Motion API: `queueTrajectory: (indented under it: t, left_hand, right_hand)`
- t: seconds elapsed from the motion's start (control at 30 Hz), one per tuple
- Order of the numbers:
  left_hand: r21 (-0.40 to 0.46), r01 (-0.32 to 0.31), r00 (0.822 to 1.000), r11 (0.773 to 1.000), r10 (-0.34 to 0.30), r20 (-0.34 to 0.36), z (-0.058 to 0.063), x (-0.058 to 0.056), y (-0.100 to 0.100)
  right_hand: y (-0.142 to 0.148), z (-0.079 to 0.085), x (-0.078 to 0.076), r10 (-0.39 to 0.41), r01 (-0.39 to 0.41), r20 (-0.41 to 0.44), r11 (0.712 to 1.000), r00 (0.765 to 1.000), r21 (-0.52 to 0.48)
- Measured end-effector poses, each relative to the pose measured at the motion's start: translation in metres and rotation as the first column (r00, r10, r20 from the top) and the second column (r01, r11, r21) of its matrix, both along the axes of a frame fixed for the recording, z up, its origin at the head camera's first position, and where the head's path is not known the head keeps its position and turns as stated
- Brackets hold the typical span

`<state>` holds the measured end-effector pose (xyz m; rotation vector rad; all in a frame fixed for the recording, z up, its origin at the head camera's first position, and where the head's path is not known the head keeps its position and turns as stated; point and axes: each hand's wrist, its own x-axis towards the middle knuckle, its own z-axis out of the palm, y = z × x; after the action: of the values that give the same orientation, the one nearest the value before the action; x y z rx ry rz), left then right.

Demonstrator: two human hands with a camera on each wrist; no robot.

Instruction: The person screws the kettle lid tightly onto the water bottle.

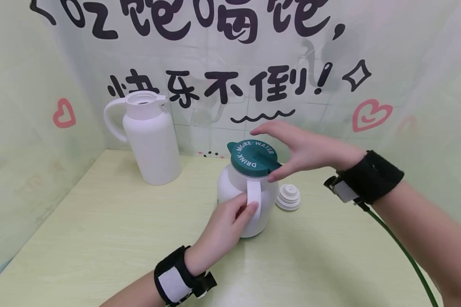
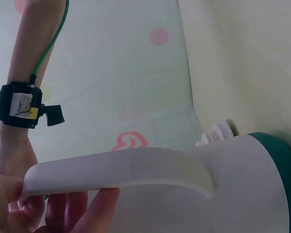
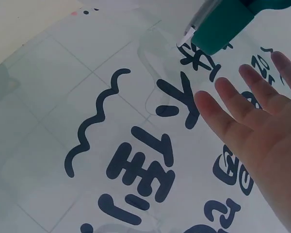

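A white jug (image 1: 229, 183) with a dark green lid (image 1: 253, 158) stands upright on the table. My left hand (image 1: 220, 224) grips the jug's handle (image 1: 254, 187), the thumb lying along its side; in the left wrist view, fingers curl round that handle (image 2: 111, 170). Beside the lid is my right hand (image 1: 311, 149), thumb and fingers spread wide. The thumb is close to the lid's lever; whether it touches cannot be told. In the right wrist view, the fingers of the right hand (image 3: 262, 126) are apart from the green lid (image 3: 223, 29).
A small white stopper (image 1: 289, 197) sits on the table just right of the jug. Farther back on the left stands a second, taller white jug (image 1: 153, 145), its top without a lid. A sheet with printed lettering (image 1: 223, 87) hangs behind the table (image 1: 138, 238).
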<state>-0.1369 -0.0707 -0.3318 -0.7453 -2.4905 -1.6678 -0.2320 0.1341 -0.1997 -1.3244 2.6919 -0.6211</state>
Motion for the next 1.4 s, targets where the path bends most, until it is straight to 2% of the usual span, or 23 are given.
queueTrajectory:
  t: [0.17,0.4,0.53,0.77,1.4]
  left_hand:
    - [-0.007,0.004,1.000,1.000,-0.004,0.008,0.000,0.000,0.000]
    - [-0.008,-0.001,1.000,1.000,0.001,0.007,0.000,0.000,0.000]
    - [-0.003,0.000,1.000,1.000,0.000,0.000,-0.001,0.000,0.000]
    - [-0.003,-0.003,1.000,1.000,0.003,0.002,-0.002,-0.001,0.000]
    - [0.006,-0.009,1.000,1.000,0.009,-0.002,-0.002,-0.001,0.001]
  right_hand:
    - [-0.012,0.008,-0.004,-0.038,0.030,0.065,0.992,0.997,0.120]
    - [-0.029,0.012,-0.008,-0.092,0.066,0.093,0.966,0.991,0.251]
    - [-0.036,0.015,-0.010,-0.097,0.063,0.107,0.955,0.989,0.291]
    - [-0.043,0.014,-0.015,-0.129,0.086,0.112,0.940,0.985,0.331]
    - [-0.046,0.012,-0.016,-0.203,0.176,0.041,0.920,0.978,0.350]
